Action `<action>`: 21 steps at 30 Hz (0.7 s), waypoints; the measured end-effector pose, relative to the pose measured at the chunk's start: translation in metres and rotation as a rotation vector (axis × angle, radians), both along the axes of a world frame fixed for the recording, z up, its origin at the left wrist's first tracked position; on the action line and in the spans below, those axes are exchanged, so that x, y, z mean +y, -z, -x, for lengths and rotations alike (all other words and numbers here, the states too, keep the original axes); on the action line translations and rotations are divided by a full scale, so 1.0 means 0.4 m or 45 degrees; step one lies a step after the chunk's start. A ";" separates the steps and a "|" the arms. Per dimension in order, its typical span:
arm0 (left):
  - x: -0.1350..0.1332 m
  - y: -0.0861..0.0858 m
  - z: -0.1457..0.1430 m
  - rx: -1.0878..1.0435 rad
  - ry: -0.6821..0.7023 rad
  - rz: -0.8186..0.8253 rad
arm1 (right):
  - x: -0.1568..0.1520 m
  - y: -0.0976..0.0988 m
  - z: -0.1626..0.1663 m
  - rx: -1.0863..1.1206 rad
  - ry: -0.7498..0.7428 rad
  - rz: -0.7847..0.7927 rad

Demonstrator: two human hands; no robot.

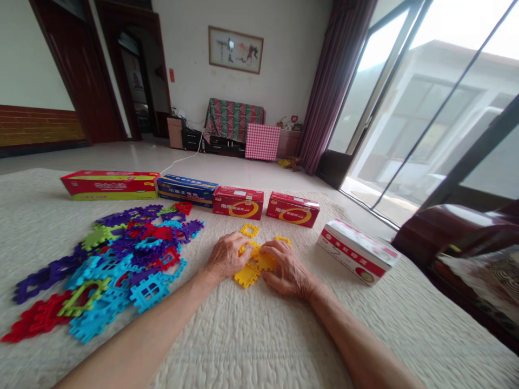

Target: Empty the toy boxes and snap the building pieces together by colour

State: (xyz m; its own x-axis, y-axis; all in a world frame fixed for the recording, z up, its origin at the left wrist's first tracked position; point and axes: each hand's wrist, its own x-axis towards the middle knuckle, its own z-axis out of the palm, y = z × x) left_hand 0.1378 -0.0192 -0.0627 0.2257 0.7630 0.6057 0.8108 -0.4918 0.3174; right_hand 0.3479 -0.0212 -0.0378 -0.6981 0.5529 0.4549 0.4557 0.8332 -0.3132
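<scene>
Home living room (framed picture (235,49), curtain (332,81)).

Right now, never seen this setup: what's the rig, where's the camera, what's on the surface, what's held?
There is no machine here. A person works with two bare hands, and the single picture comes from a camera worn on their head, looking forward and down.

The left hand and right hand rest on a cluster of yellow tiles on a cream quilted cover. I cannot tell whether they grip the tiles or only press on them. A single yellow tile lies just beyond the hands.

To the left is a pile of purple, blue, red and green tiles. Behind lies a row of four boxes, and a white-and-red box lies to the right.
</scene>
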 end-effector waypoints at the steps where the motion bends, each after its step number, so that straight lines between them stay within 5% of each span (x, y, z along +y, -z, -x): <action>1: 0.000 0.000 0.000 0.000 -0.001 0.001 | -0.001 -0.001 0.000 -0.004 0.000 -0.002; 6: 0.001 0.001 0.000 0.004 -0.006 0.010 | 0.008 0.002 -0.008 0.169 0.003 0.043; 11: 0.005 0.006 0.000 -0.010 0.000 0.011 | 0.074 0.034 -0.043 0.550 0.467 0.033; 14: 0.005 0.005 0.001 -0.006 0.009 0.008 | 0.111 0.054 -0.060 0.451 0.614 0.104; 21: 0.002 0.003 0.001 -0.003 0.024 -0.001 | 0.117 0.059 -0.058 0.280 0.570 0.085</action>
State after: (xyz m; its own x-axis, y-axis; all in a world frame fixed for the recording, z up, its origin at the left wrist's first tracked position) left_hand 0.1375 -0.0183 -0.0637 0.2386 0.7579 0.6071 0.8006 -0.5074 0.3188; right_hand 0.3710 0.0257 -0.0614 -0.2773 0.8093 0.5178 0.6814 0.5456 -0.4879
